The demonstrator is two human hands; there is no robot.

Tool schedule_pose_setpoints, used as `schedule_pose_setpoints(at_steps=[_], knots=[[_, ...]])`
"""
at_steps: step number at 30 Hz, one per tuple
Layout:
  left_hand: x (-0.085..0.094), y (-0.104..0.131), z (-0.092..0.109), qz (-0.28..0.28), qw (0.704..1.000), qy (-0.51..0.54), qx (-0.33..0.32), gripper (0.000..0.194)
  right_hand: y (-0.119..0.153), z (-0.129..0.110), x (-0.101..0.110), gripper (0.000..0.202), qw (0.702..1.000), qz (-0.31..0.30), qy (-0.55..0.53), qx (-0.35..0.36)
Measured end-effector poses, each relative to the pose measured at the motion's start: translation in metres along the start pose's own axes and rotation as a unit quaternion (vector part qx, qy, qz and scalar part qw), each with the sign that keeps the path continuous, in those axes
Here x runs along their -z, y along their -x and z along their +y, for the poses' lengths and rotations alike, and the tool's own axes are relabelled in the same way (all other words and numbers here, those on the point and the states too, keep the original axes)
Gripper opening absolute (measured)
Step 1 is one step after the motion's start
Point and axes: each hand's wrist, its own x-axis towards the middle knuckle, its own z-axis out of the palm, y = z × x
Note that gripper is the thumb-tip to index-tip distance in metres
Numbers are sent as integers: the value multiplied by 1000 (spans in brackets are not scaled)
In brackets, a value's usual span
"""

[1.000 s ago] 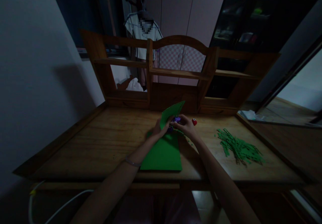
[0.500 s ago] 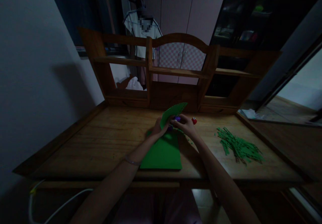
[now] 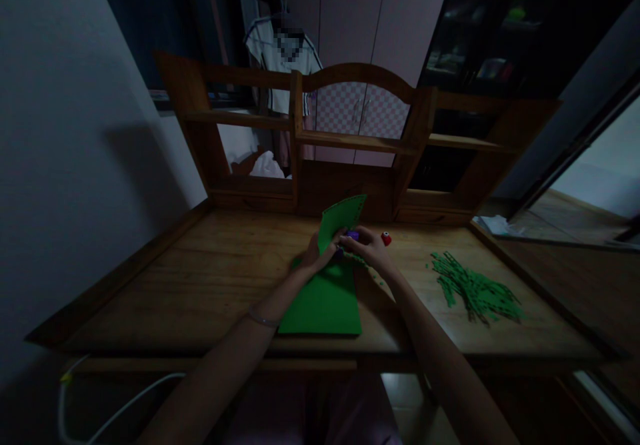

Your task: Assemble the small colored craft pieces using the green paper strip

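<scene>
My left hand [image 3: 316, 257] is closed on a green sheet [image 3: 339, 218], which stands bent upward with small holes along its far edge. My right hand [image 3: 371, 247] is wrapped round a small purple paper punch [image 3: 353, 235] at the sheet's right side; the fingers hide part of the punch. The two hands are close together and their fingertips nearly meet. Below them lies a flat stack of green sheets [image 3: 323, 305] near the desk's front edge. A small red punch-like object [image 3: 386, 238] sits just beyond my right hand.
A pile of cut green strips [image 3: 475, 288] lies on the right of the wooden desk [image 3: 200, 285]. Tiny green bits are scattered near my right wrist. A wooden shelf unit [image 3: 350, 139] rises along the back edge. A white cable [image 3: 135, 398] hangs at the lower left.
The raised green sheet has bent and turned slightly, its top edge shifting left and up. Both hands stay in nearly the same place, the right still round the purple punch.
</scene>
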Motion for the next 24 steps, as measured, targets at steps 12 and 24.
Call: schedule_pose_setpoints(at_steps=[12,24], knots=[[-2,-2,1,11,998,-47,-26,38,0,-2,2,36,1000,0,-3,-2],[1,5,12,-5,1000,-11,-6,35,0,-1,3,35,1000,-2,-8,-7]])
